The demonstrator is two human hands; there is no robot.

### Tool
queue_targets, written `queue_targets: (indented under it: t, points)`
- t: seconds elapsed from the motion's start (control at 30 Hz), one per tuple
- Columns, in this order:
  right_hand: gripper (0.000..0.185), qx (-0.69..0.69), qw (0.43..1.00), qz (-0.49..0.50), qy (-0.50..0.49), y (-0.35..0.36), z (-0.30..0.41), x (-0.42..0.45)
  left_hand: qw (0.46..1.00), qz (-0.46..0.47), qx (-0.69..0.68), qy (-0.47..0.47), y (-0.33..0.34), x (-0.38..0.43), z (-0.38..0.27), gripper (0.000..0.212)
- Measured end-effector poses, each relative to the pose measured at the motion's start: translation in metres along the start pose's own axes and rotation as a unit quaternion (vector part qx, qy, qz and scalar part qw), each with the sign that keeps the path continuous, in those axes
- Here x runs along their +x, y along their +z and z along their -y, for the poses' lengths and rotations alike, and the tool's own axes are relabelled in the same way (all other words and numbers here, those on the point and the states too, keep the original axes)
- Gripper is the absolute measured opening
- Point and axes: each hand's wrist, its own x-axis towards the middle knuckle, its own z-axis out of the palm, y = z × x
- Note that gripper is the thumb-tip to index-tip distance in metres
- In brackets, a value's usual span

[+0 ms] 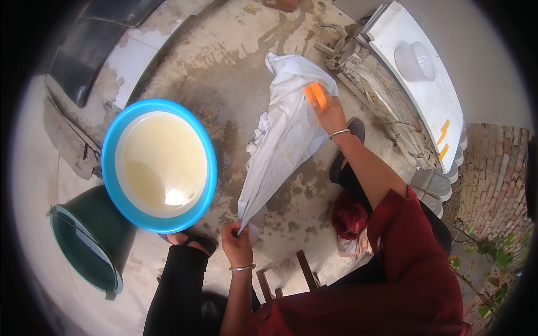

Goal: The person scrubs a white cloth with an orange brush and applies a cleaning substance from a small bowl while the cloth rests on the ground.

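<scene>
A long white cloth (286, 122), creased and bunched along its left side, stretches in front of me over the wet concrete. Its narrow near end is pinched between the thumb and fingers of my left hand (238, 248). Further up, my right hand (330, 113) grips an orange block-like object (316, 95) against the cloth's upper right part. Whether the block is a scrubbing brush or a bar of soap cannot be told. To the left stands a blue-rimmed basin (212, 168) with a white inside, holding cloudy, yellowish water (168, 155).
A dark green bucket (105, 222) lies tipped beside the basin. At right, a white board (437, 96) over weathered wood (378, 101) carries a translucent tub (415, 61). Wooden stool legs (307, 269) and a dark red bundle (349, 214) are near me. My feet flank the cloth.
</scene>
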Motion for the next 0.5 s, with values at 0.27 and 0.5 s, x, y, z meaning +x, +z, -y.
queue_targets:
  t: [0.27, 0.5]
  points:
    - [0.053, 0.421, 0.803, -0.166, 0.388, 0.041, 0.023, -0.086, 0.998, -0.004, 0.038, 0.056, 0.013, -0.003, -0.008, 0.01]
    - [0.039, 0.517, 0.717, -0.087, 0.459, 0.021, 0.059, -0.097, 0.989, -0.024, 0.079, 0.125, 0.013, -0.001, 0.003, 0.012]
